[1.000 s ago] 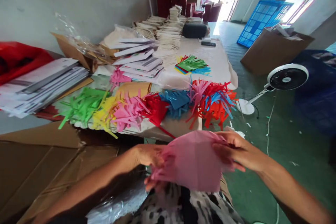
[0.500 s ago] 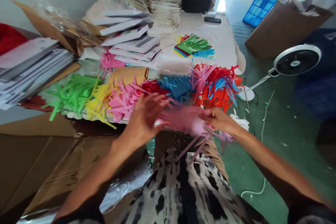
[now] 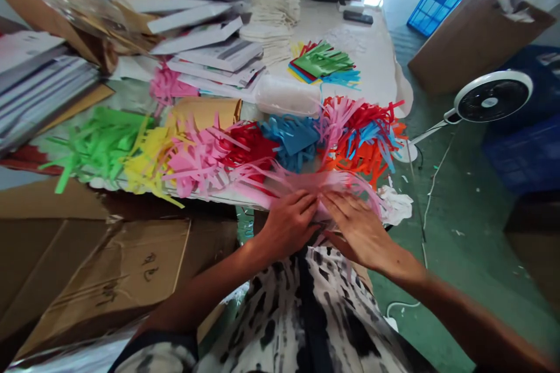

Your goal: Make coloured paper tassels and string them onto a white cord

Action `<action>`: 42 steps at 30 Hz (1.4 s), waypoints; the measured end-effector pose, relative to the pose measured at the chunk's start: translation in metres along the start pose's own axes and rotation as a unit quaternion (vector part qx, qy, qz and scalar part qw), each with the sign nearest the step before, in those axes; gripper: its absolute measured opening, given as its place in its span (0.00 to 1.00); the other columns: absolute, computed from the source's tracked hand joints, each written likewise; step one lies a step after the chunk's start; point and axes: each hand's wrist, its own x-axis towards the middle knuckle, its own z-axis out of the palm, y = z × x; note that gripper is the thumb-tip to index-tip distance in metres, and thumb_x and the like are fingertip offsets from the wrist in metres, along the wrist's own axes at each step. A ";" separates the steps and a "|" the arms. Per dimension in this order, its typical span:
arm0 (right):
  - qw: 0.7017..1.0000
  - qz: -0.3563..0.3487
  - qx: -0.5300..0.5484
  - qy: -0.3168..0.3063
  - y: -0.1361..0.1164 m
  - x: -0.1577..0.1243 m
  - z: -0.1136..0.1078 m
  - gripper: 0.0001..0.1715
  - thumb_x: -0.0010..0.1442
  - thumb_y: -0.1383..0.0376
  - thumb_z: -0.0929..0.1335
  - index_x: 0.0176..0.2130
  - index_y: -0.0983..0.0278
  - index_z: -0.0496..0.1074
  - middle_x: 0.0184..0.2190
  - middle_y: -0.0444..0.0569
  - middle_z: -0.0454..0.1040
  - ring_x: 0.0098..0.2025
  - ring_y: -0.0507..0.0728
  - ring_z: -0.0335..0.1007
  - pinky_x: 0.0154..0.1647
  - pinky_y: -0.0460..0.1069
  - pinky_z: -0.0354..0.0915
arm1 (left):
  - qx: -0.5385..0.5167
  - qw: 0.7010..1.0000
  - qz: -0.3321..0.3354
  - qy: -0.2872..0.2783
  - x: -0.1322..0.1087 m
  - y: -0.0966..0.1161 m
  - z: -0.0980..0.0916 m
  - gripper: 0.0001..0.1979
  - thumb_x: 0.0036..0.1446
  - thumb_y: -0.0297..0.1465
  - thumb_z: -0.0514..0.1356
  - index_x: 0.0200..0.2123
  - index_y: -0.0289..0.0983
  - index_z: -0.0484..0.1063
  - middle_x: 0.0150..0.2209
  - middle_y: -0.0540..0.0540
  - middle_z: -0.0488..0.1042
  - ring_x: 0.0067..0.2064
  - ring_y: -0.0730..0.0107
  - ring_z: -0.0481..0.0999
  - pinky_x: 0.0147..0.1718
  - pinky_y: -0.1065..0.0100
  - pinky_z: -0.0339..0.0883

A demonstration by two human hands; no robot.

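Note:
A pink fringed paper (image 3: 308,182) lies at the table's front edge, its loose strips fanned to both sides and partly blurred. My left hand (image 3: 291,220) is closed on its near edge with fingers curled. Beside it, my right hand (image 3: 359,228) has its fingers laid over the same paper and its thumb lower down, gripping the edge. Just beyond are bunches of fringed paper: red (image 3: 250,145), blue (image 3: 297,139), orange (image 3: 356,157) and pink (image 3: 196,157). Yellow (image 3: 149,154) and green (image 3: 102,137) bunches lie farther left.
Stacked white packets (image 3: 219,55) and a clear plastic roll (image 3: 286,96) stand behind the bunches. A multicoloured fringed pile (image 3: 324,64) lies farther back. An open cardboard box (image 3: 144,262) is below on the left; a fan (image 3: 492,98) stands right of the table.
My left hand, spread and raised before, has come down and right onto the pink paper's edge. My right hand has turned over it, and the strips now fan out across the table edge.

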 end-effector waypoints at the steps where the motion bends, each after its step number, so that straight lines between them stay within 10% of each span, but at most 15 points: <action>1: 1.000 0.005 -0.005 -0.007 0.000 -0.003 0.007 0.33 0.71 0.59 0.67 0.69 0.71 0.65 0.66 0.65 0.71 0.66 0.71 0.68 0.67 0.65 0.65 | -0.002 1.000 0.000 -0.006 -0.001 0.001 -0.001 0.24 0.64 0.35 0.66 0.61 0.31 0.74 0.62 0.32 0.76 0.64 0.43 0.74 0.63 0.45 0.71; 13: 0.998 -0.005 0.065 0.018 0.007 -0.006 0.013 0.16 0.74 0.64 0.65 0.55 0.62 0.79 0.53 0.54 0.82 0.51 0.64 0.77 0.53 0.59 0.68 | -0.065 0.996 0.017 0.060 -0.014 -0.009 -0.009 0.13 0.68 0.27 0.59 0.52 0.37 0.81 0.51 0.40 0.84 0.53 0.55 0.81 0.53 0.53 0.75; 27: 0.953 0.228 0.197 -0.032 0.021 0.034 0.011 0.26 0.75 0.49 0.62 0.33 0.62 0.74 0.25 0.46 0.74 0.25 0.53 0.64 0.31 0.49 0.51 | -0.033 0.966 -0.247 0.063 -0.012 -0.028 -0.024 0.12 0.69 0.38 0.63 0.35 0.40 0.82 0.35 0.45 0.78 0.42 0.59 0.72 0.43 0.59 0.63; 42: 0.953 0.247 0.154 -0.084 0.026 0.044 0.001 0.15 0.68 0.55 0.68 0.34 0.60 0.76 0.28 0.46 0.77 0.26 0.53 0.67 0.30 0.49 0.51 | 0.053 0.963 -0.254 0.068 -0.009 -0.028 -0.017 0.12 0.67 0.35 0.63 0.31 0.39 0.78 0.37 0.42 0.76 0.42 0.55 0.72 0.41 0.57 0.61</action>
